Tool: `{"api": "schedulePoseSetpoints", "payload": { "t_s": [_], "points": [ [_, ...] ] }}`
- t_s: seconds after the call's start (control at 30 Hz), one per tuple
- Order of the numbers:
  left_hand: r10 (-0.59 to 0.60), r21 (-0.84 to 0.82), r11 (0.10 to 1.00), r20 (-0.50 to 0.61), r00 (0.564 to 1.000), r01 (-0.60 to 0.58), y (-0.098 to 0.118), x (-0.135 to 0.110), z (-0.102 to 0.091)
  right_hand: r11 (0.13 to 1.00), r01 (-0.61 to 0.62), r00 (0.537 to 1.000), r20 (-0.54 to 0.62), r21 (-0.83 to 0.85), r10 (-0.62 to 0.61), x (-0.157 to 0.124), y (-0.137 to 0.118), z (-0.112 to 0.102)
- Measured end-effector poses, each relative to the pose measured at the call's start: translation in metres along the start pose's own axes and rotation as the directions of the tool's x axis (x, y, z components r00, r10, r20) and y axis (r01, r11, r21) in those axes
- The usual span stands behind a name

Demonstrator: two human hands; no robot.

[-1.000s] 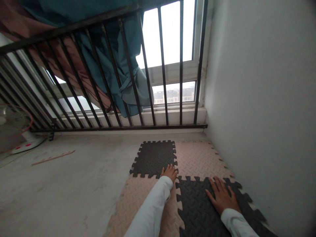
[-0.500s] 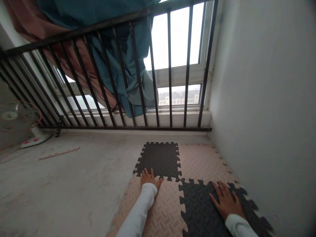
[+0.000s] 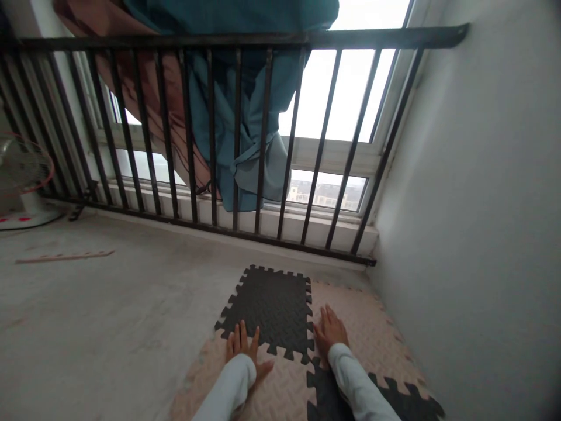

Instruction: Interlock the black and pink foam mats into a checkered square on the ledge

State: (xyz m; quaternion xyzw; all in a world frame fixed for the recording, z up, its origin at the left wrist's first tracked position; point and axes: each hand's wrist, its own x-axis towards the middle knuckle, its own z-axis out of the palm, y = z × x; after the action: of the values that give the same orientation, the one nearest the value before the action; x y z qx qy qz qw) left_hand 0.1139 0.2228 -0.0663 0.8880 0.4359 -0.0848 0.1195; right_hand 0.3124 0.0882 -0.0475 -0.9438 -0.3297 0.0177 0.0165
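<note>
Interlocking foam floor mats lie on the concrete floor in the corner. A black mat (image 3: 269, 307) sits at the far left, a pink mat (image 3: 372, 327) at the far right, another pink mat (image 3: 280, 394) at the near left and a second black mat (image 3: 407, 400) at the near right. My left hand (image 3: 243, 348) lies flat with fingers spread on the seam between the near pink mat and the far black mat. Across the seam between the far black mat and the far pink mat, my right hand (image 3: 329, 330) rests flat and open. Both arms wear white sleeves.
A black metal railing (image 3: 236, 140) runs in front of a window, with teal and brown cloth (image 3: 245, 123) hanging behind it. A white wall (image 3: 473, 204) stands at the right. A floor fan (image 3: 20, 181) and a thin wooden strip (image 3: 65, 256) are at the left.
My right hand has left the near black mat and moved left and forward to the seam by the far mats. The left hand slid slightly left. The view has tilted and shifted.
</note>
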Motion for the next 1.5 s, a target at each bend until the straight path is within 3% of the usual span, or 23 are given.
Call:
{"api": "schedulePoseSetpoints", "payload": {
  "t_s": [0.13, 0.23, 0.33, 0.5, 0.67, 1.13, 1.3, 1.5],
  "points": [
    [0.057, -0.041, 0.997, -0.027, 0.998, -0.058, -0.010, 0.014, 0.022, 0.998, 0.042, 0.999, -0.006, 0.053, -0.042, 0.059, -0.036, -0.008],
    [0.128, -0.069, 0.989, -0.066, 0.990, -0.132, -0.019, 0.024, 0.040, 0.996, 0.045, 0.999, 0.008, 0.075, -0.046, 0.093, -0.043, -0.011],
    [0.121, -0.062, 0.990, -0.085, 0.989, -0.126, -0.024, 0.031, 0.051, 0.991, 0.105, 0.994, 0.032, 0.078, -0.108, 0.109, -0.042, -0.005],
    [0.121, -0.062, 0.990, -0.113, 0.986, -0.129, -0.025, 0.031, 0.055, 0.993, 0.115, 0.993, -0.031, 0.036, -0.113, 0.094, -0.042, 0.014],
    [0.117, -0.018, 0.992, -0.171, 0.978, -0.122, -0.026, 0.030, 0.057, 0.998, 0.067, 0.996, 0.057, -0.013, -0.066, 0.086, -0.044, 0.017],
    [0.106, -0.032, 0.994, -0.032, 0.994, -0.107, -0.019, 0.018, 0.036, 0.999, 0.042, 0.999, -0.026, 0.027, -0.042, 0.108, -0.048, 0.014],
    [0.089, -0.019, 0.996, -0.037, 0.995, -0.089, -0.018, 0.018, 0.036, 0.994, 0.110, 0.994, -0.021, 0.027, -0.110, 0.083, -0.053, 0.018],
    [0.086, 0.002, 0.996, -0.071, 0.994, -0.086, -0.018, 0.020, 0.038, 0.990, 0.136, 0.990, 0.028, 0.041, -0.137, 0.033, -0.061, 0.021]
  ]
}}
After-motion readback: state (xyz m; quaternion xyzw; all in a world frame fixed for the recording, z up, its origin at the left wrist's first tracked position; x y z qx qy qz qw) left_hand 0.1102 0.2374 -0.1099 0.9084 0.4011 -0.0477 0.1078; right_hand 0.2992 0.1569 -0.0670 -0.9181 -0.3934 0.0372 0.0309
